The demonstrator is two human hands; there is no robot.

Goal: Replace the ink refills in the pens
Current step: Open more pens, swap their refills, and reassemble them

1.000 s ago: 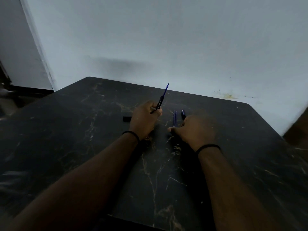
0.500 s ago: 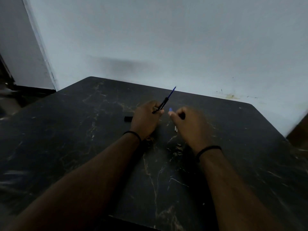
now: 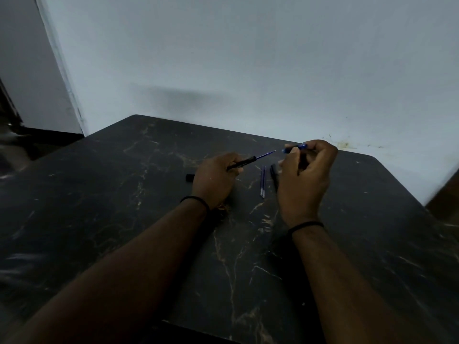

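Blue refill (image 3: 265, 155) sticks out of the black pen (image 3: 242, 163), which the left hand (image 3: 214, 178) fingers clamp, its long axis aimed up-right toward the right hand (image 3: 306, 180). Those fingers pinch a blue pen piece (image 3: 295, 148) just beyond the tip. Two spare refills (image 3: 262, 181) lie on the tabletop (image 3: 124, 194) between the hands.

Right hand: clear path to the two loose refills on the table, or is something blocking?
Probably yes for the path. The two loose refills lie bare on the table, just left of the right hand, nothing over them. But that hand already pinches a blue pen piece, so it would likely need freeing first.
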